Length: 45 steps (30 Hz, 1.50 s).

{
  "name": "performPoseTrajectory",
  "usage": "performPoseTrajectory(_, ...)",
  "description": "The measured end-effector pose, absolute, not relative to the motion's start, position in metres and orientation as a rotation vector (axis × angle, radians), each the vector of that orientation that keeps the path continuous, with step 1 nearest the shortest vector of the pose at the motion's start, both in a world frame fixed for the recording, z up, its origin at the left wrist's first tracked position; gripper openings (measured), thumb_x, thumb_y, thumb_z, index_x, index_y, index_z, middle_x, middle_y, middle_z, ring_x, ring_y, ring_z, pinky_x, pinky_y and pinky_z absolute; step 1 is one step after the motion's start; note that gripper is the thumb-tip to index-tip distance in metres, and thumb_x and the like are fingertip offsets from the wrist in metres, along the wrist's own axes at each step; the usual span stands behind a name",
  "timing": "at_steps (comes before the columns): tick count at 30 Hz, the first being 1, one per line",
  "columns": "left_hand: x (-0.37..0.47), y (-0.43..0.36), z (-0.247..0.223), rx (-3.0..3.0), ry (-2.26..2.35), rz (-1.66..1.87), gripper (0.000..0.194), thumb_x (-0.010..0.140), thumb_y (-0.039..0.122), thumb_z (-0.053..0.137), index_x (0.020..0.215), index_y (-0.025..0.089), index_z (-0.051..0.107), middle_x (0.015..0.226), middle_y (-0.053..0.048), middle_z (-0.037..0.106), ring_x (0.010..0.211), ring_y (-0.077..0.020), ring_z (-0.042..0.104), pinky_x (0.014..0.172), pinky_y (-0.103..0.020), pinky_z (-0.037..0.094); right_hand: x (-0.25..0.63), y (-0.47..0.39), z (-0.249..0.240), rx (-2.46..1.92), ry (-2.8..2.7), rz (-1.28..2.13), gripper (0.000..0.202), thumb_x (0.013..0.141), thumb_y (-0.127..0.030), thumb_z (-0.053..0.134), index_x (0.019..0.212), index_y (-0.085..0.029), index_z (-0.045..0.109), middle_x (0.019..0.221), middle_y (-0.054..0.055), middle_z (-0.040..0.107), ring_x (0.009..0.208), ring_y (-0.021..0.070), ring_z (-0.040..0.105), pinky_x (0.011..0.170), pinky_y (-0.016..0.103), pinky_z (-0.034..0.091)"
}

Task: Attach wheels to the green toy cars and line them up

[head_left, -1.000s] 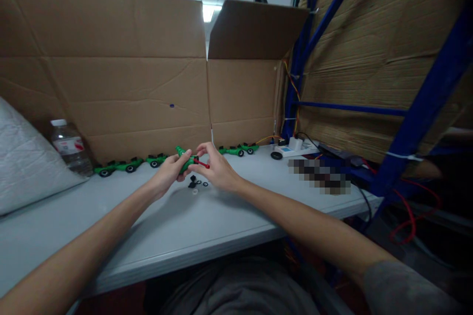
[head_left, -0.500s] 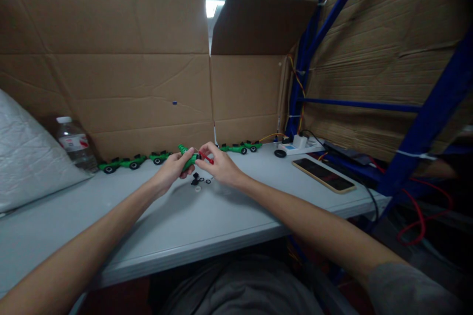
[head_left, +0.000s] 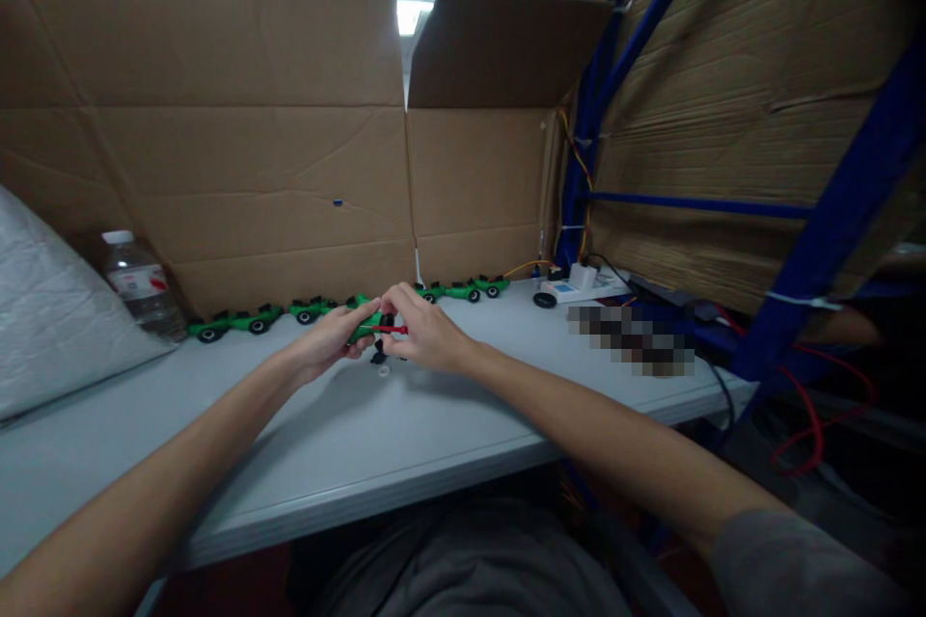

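My left hand (head_left: 329, 345) is closed around a partly built green toy car (head_left: 364, 332), held just above the table. At its right end, the closed fingers of my right hand (head_left: 426, 333) touch a black part (head_left: 388, 319), perhaps a wheel. A slim red screwdriver-like tool (head_left: 393, 330) lies along my right fingertips, pointing left against the car. Its tip is hard to make out. Under the hands are small black parts (head_left: 378, 354) and a white ring (head_left: 384, 371) on the table, partly covered by my fingers.
Green toy cars (head_left: 235, 321) line the back of the table (head_left: 318, 463), with more cars (head_left: 463, 290) right of my hands. A water bottle (head_left: 145, 284) and white bag (head_left: 58, 308) stand left. A power strip (head_left: 585, 285), black ring (head_left: 545, 300) and blurred object (head_left: 631, 340) lie right.
The red tool has swung from slanting to nearly level, lower against the car. My right fingers have closed in on the car's end and now cover some small rings. The view shifted slightly.
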State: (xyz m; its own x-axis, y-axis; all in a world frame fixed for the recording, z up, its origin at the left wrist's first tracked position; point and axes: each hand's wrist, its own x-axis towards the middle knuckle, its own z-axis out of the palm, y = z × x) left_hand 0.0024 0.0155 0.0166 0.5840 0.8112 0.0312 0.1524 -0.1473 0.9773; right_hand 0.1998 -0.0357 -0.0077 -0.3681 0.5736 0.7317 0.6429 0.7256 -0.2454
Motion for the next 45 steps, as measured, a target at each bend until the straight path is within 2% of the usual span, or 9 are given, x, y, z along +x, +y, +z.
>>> performPoseTrajectory(5, -0.001, 0.015, 0.019, 1.636, 0.821, 0.607, 0.053, 0.082, 0.068, 0.073, 0.072, 0.018, 0.057, 0.053, 0.004, 0.044, 0.046, -0.0082, 0.033, 0.045, -0.023, 0.019, 0.199, -0.039, -0.007, -0.951, -2.175, -0.197, 0.032, 0.087, -0.020, 0.065, 0.114, -0.022, 0.049, 0.112, 0.006, 0.053, 0.092, 0.0184, 0.056, 0.073, 0.027, 0.046)
performPoseTrajectory(11, -0.008, 0.019, 0.023, 1.593, 0.825, 0.582, 0.052, 0.079, 0.067, 0.076, 0.076, 0.019, 0.055, 0.053, 0.007, 0.037, 0.043, -0.0065, 0.026, 0.044, -0.021, 0.015, 0.201, -0.043, -0.003, -0.939, -2.333, -0.352, 0.032, 0.089, -0.018, 0.068, 0.116, -0.023, 0.052, 0.118, 0.007, 0.051, 0.091, 0.0172, 0.057, 0.069, 0.026, 0.044)
performPoseTrajectory(15, -0.017, 0.031, 0.024, 1.562, 0.867, 0.667, 0.053, 0.080, 0.066, 0.076, 0.074, 0.020, 0.049, 0.055, 0.008, 0.037, 0.043, -0.0057, 0.023, 0.043, -0.021, 0.013, 0.201, -0.044, -0.002, -0.967, -2.324, -0.294, 0.031, 0.090, -0.024, 0.070, 0.116, -0.022, 0.054, 0.119, 0.007, 0.053, 0.090, 0.0178, 0.058, 0.070, 0.027, 0.044)
performPoseTrajectory(23, -0.017, 0.039, 0.019, 1.646, 1.005, 0.971, 0.057, 0.078, 0.071, 0.073, 0.075, 0.017, 0.057, 0.063, 0.000, 0.056, 0.048, -0.0091, 0.043, 0.047, -0.022, 0.030, 0.209, -0.032, -0.014, -1.230, -2.298, -0.161, 0.016, 0.099, -0.037, 0.064, 0.101, -0.021, 0.065, 0.100, 0.007, 0.068, 0.088, 0.0206, 0.061, 0.071, 0.029, 0.038)
performPoseTrajectory(27, -0.011, 0.033, 0.017, 1.682, 1.006, 1.024, 0.061, 0.078, 0.075, 0.071, 0.078, 0.015, 0.061, 0.068, -0.002, 0.062, 0.054, -0.0114, 0.050, 0.053, -0.024, 0.038, 0.213, -0.027, -0.022, -1.302, -2.351, -0.151, 0.020, 0.098, -0.040, 0.066, 0.096, -0.021, 0.070, 0.096, 0.008, 0.069, 0.084, 0.0214, 0.062, 0.067, 0.029, 0.034)
performPoseTrajectory(31, -0.009, 0.031, 0.016, 1.719, 1.027, 1.096, 0.064, 0.076, 0.077, 0.071, 0.088, 0.014, 0.066, 0.081, -0.008, 0.071, 0.073, -0.0186, 0.062, 0.061, -0.027, 0.043, 0.214, -0.026, -0.023, -1.348, -2.374, -0.167, 0.026, 0.099, -0.047, 0.065, 0.100, -0.021, 0.071, 0.100, 0.009, 0.070, 0.085, 0.0218, 0.063, 0.064, 0.028, 0.032)
performPoseTrajectory(35, -0.010, 0.035, 0.013, 1.722, 1.019, 1.109, 0.066, 0.077, 0.077, 0.070, 0.097, 0.014, 0.067, 0.096, -0.013, 0.075, 0.086, -0.0222, 0.065, 0.068, -0.029, 0.046, 0.214, -0.024, -0.023, -1.349, -2.288, -0.130, 0.032, 0.097, -0.053, 0.068, 0.100, -0.021, 0.069, 0.102, 0.009, 0.070, 0.087, 0.0221, 0.063, 0.066, 0.028, 0.033)
performPoseTrajectory(39, -0.009, 0.035, 0.013, 1.612, 0.955, 1.140, 0.054, 0.078, 0.068, 0.072, 0.093, 0.016, 0.064, 0.086, -0.007, 0.071, 0.076, -0.0188, 0.063, 0.061, -0.026, 0.041, 0.213, -0.022, -0.021, -1.291, -2.174, -0.102, 0.029, 0.104, -0.047, 0.059, 0.097, -0.020, 0.066, 0.099, 0.007, 0.070, 0.087, 0.0198, 0.061, 0.069, 0.028, 0.034)
performPoseTrajectory(45, -0.004, 0.024, 0.018, 1.475, 0.768, 0.945, 0.043, 0.085, 0.059, 0.068, 0.079, 0.019, 0.055, 0.066, 0.001, 0.054, 0.058, -0.0123, 0.049, 0.050, -0.023, 0.029, 0.206, -0.030, -0.008, -1.140, -1.989, -0.093, 0.027, 0.110, -0.042, 0.047, 0.097, -0.022, 0.060, 0.091, 0.002, 0.066, 0.080, 0.0172, 0.058, 0.073, 0.028, 0.035)
